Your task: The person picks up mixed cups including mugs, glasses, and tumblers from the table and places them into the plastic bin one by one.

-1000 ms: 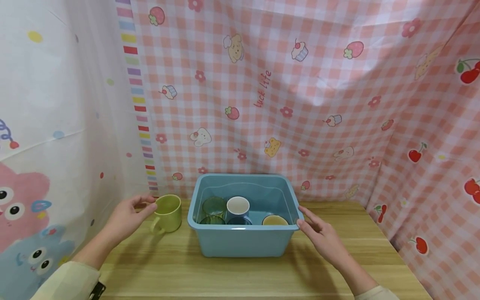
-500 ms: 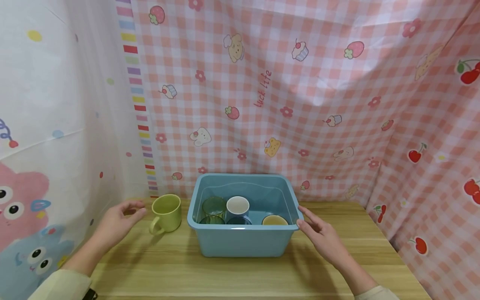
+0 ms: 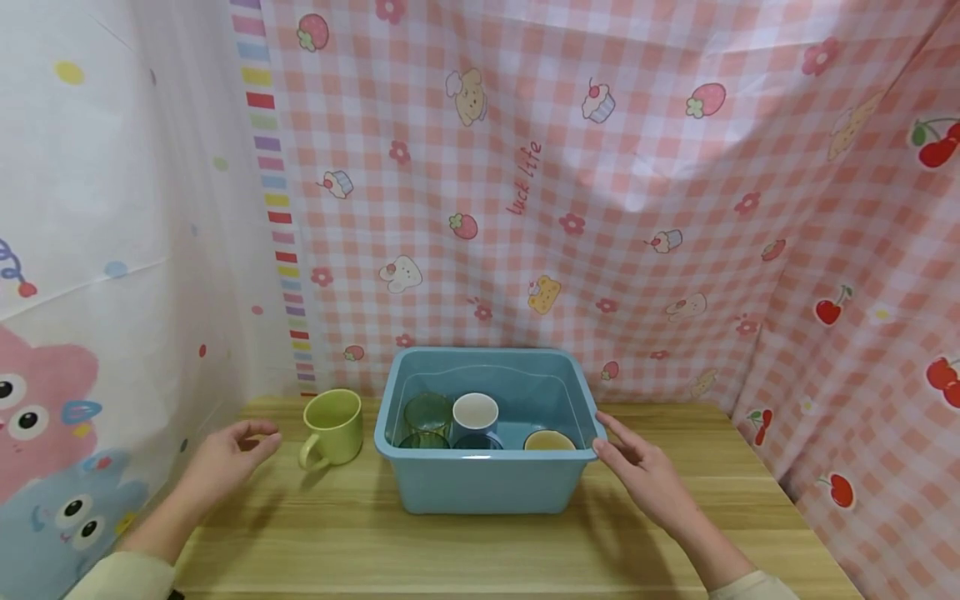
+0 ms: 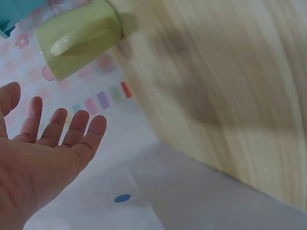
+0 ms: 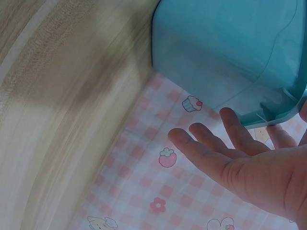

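Note:
A green mug (image 3: 341, 433) stands upright on the wooden table, its handle toward the front left. To its left my left hand (image 3: 225, 462) hovers with loosely bent fingers, apart from the mug and holding nothing; the left wrist view shows the palm and spread fingers (image 4: 76, 129). A blue plastic bin (image 3: 487, 485) sits in the middle. At its right rim is my right hand (image 3: 648, 482), fingertips touching or very close to the edge, fingers fairly straight. Inside the bin are a white cup (image 3: 476, 410), a yellow cup (image 3: 550, 440), green glasses (image 3: 429, 410) and a dark blue cup (image 3: 477, 442), partly hidden by the front wall.
The wooden table (image 3: 480, 558) reaches back to a pink checked curtain (image 3: 480, 250) close behind the bin. A white printed curtain (image 3: 135, 250) hangs at the left, and more checked cloth (image 3: 885, 375) closes off the right side.
My left hand has drawn back from the green mug's rim, leftward and slightly toward me. The mug, the bin and my right hand stay in place.

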Action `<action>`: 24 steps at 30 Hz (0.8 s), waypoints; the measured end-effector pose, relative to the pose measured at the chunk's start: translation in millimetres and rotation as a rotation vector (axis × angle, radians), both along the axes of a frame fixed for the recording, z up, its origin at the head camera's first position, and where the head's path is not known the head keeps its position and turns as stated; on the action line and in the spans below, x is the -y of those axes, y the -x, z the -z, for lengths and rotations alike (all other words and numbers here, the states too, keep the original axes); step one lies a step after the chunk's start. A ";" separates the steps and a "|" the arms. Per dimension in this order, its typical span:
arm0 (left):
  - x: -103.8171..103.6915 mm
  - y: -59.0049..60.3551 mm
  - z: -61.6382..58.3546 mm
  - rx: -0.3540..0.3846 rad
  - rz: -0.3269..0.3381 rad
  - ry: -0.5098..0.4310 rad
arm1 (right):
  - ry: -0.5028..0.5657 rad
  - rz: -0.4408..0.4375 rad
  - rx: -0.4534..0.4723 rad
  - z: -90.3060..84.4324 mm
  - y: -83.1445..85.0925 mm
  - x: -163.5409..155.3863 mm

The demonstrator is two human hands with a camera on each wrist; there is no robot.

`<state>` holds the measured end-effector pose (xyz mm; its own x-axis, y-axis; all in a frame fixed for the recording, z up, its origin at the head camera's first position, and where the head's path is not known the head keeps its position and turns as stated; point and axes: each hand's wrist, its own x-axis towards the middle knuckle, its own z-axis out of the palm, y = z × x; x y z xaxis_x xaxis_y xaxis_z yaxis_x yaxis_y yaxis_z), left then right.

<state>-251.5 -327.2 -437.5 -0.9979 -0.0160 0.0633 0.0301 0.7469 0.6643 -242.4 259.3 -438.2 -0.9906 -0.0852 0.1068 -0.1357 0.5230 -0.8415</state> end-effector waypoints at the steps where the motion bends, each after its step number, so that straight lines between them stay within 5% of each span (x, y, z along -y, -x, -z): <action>1: 0.1 0.6 2.6 0.008 0.003 0.003 | -0.002 0.001 0.000 0.1 0.0 0.0; 24: -25.8 15.7 29.1 0.075 -0.006 -0.042 | 0.002 0.000 -0.010 1.4 -0.3 -0.2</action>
<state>-267.2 -301.4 -466.6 -0.9996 -0.0236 -0.0126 -0.0257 0.7180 0.6956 -242.1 259.5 -439.6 -0.9895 -0.0851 0.1168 -0.1442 0.5213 -0.8411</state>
